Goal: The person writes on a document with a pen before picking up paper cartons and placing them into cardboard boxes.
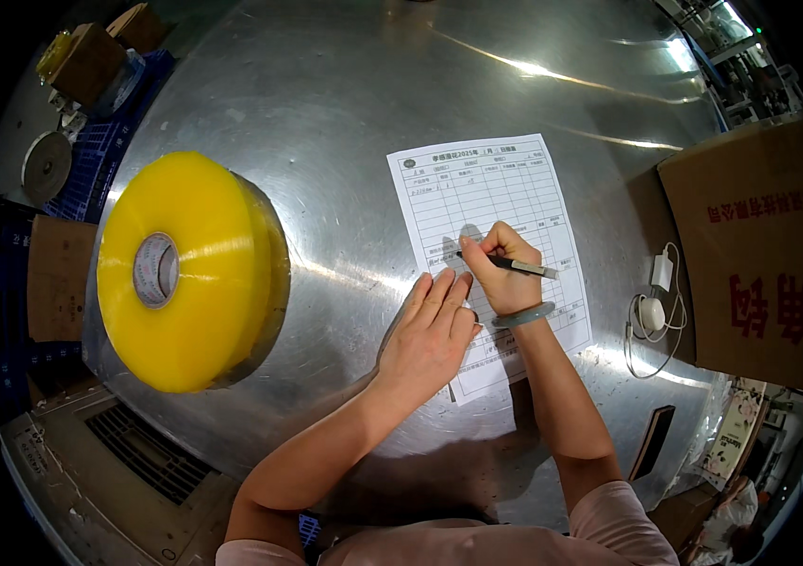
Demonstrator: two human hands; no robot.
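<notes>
A white printed form (477, 203) with a ruled table lies on the metal table, a few of its cells filled with handwriting. My right hand (507, 269) is closed around a black pen (518, 267) with a pale end, its tip at the form's middle left. A grey-green bangle circles that wrist. Flat on the form's lower left edge rests my left hand (432, 330), fingers stretched out and holding nothing; a dark ring shows on one finger.
A big roll of yellow tape (222, 274) stands to the left on the metal table (345, 123). At right are a cardboard box (751, 255), a white charger with coiled cable (652, 311) and a dark flat bar (652, 441). Blue crates (104, 156) hold boxes at far left.
</notes>
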